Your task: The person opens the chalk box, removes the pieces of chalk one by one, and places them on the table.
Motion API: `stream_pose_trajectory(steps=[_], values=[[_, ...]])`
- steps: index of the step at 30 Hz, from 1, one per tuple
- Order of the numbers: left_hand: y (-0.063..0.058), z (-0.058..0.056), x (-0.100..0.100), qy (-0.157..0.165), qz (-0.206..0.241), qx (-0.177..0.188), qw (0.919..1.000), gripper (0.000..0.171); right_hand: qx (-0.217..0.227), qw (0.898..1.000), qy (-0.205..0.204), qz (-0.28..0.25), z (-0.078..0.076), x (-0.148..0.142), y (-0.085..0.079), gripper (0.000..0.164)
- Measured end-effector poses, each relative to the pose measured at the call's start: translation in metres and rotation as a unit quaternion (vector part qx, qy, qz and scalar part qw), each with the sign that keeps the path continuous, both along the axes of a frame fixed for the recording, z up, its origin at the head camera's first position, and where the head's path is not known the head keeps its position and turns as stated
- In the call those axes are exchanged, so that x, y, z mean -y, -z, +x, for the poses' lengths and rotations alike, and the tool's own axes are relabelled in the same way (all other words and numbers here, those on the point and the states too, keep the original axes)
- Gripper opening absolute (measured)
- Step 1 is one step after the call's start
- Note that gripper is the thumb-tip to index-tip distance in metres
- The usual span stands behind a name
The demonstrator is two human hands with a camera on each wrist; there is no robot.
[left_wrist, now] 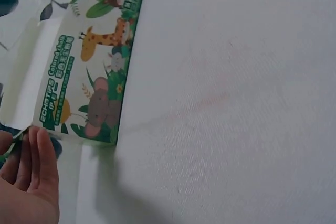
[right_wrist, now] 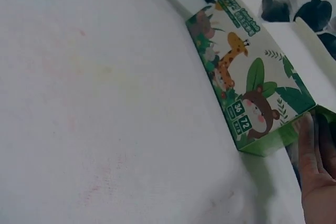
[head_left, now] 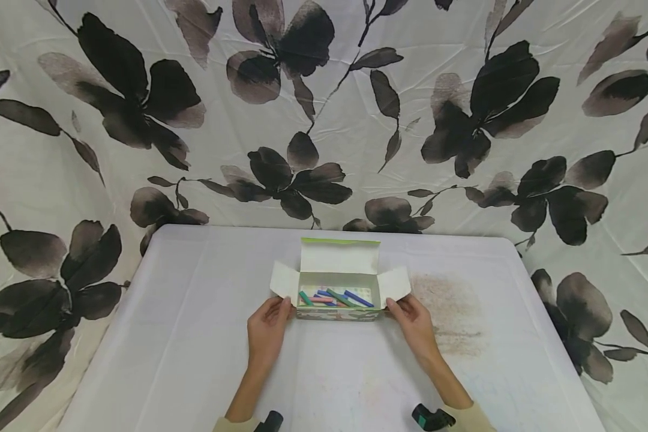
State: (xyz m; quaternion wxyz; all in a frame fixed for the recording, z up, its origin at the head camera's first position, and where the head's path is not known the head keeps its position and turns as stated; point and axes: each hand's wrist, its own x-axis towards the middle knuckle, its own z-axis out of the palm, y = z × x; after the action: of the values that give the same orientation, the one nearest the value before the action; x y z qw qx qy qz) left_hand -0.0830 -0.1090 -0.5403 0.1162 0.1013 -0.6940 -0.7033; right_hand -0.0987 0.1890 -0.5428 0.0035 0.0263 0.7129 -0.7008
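Note:
An open cardboard chalk box [head_left: 337,315] stands on the table, its lid [head_left: 339,257] raised at the back and its side flaps spread outward. Several coloured chalk sticks [head_left: 359,298], blue, green and pink, lie loose inside. At the box's left end my left hand [head_left: 268,330] pinches the left flap [head_left: 284,279] between thumb and fingers. My right hand [head_left: 417,330] holds the right flap [head_left: 395,283] near its front corner. Both wrist views show the printed front with cartoon animals; "Colored chalk" is readable on the box front [left_wrist: 100,72] in the left wrist view.
The white-covered table [head_left: 205,336] bears a brown smudge [head_left: 448,315] right of the box and faint coloured marks nearer the front. Behind it hangs a floral cloth [head_left: 399,150]. Dark wrist devices show at both sleeves.

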Motion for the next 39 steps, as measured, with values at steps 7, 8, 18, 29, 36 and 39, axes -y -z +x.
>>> stream_pose_trajectory(steps=[7,8,18,29,36,39], values=[[-0.002,0.001,-0.003,-0.030,0.086,0.056,0.9943,0.027,0.073,0.996,0.038,-0.021,0.004,0.000,0.008,0.047],[-0.002,0.000,-0.003,-0.033,0.098,0.068,0.9923,0.028,0.083,0.995,0.044,-0.033,0.004,0.001,0.009,0.047],[0.003,0.000,-0.006,-0.022,0.234,0.170,0.9570,0.030,0.131,0.966,0.052,-0.217,0.010,0.013,0.020,0.018],[0.012,0.001,-0.006,0.026,0.317,0.196,0.9276,0.035,0.204,0.951,-0.012,-0.231,0.010,0.015,0.022,0.027],[0.014,0.000,-0.006,0.034,0.324,0.206,0.9228,0.036,0.211,0.954,-0.037,-0.208,0.009,0.012,0.021,0.032],[0.014,0.001,-0.005,0.034,0.312,0.205,0.9272,0.040,0.207,0.958,-0.036,-0.196,0.009,0.011,0.021,0.034]])
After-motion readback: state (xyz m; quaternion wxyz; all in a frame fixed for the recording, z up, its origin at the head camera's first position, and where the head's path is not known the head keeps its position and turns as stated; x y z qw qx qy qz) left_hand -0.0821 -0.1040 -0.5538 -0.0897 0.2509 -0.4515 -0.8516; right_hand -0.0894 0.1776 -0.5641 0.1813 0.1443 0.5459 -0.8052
